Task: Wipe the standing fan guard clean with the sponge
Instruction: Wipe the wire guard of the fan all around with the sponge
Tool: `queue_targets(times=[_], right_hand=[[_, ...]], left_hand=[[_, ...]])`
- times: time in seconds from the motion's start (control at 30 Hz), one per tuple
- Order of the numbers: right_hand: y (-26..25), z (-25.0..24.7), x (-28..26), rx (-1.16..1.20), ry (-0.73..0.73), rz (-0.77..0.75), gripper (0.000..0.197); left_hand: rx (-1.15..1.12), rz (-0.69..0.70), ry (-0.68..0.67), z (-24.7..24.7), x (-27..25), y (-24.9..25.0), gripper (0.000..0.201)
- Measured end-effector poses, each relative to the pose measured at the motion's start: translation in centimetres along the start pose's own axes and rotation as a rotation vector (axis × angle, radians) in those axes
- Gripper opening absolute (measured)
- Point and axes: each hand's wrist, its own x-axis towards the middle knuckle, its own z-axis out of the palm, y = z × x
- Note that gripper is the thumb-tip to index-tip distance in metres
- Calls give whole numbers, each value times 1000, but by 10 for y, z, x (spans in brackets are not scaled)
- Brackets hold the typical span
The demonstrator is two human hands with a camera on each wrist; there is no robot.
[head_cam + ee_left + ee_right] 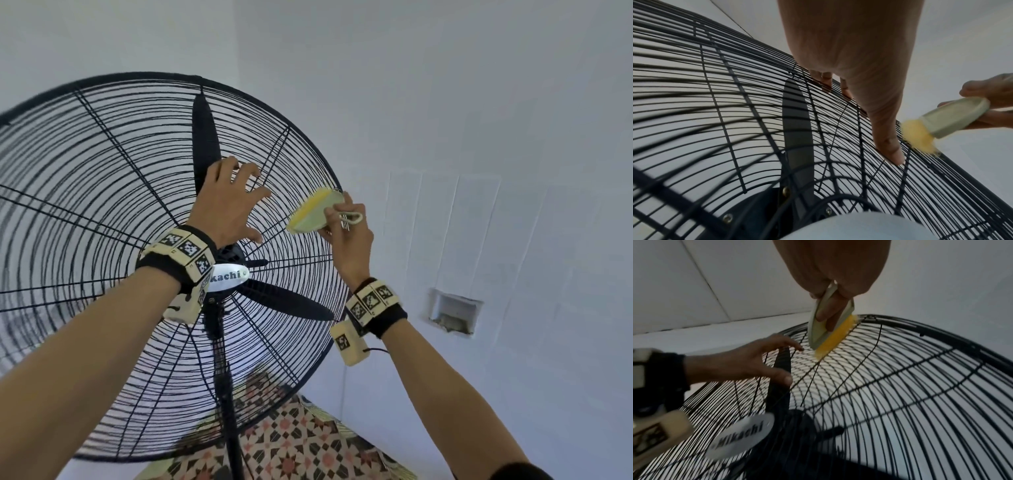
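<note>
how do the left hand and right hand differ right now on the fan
The left hand is spread open, fingertips resting on the fan guard; the right hand pinches the sponge. The left hand touches the wires directly; the right hand reaches them only through the sponge's yellow edge, nearer the rim. Both are raised to the guard's upper right part.

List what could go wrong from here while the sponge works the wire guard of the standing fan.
1. The left hand presses spread fingertips on the thin black wire fan guard; a fingertip could slip between wires towards the black blade.
2. The right hand pinches the yellow-and-green sponge by its back, so it could twist loose.
3. Pushing high on the guard might tip the fan.
</note>
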Motion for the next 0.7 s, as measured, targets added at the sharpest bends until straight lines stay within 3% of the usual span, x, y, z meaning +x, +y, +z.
queue_targets(times=[0.17,0.3,0.4,0.6,0.7], right_hand=[[-13,-12,17,140,223,0,40],[7,9,-21,21,95,-19,19],[11,11,-38,-13,-37,-81,16],[0,1,-14,-117,166,-114,12],[2,12,-35,-312,50,-208,17]], left_hand=[[-9,3,3,-2,1,2,90],[-6,-10,6,-1,-1,1,89],[-10,-8,14,-1,-1,0,89],[-20,-1,18,0,0,2,89],[-30,-9,8,0,-2,-1,90]])
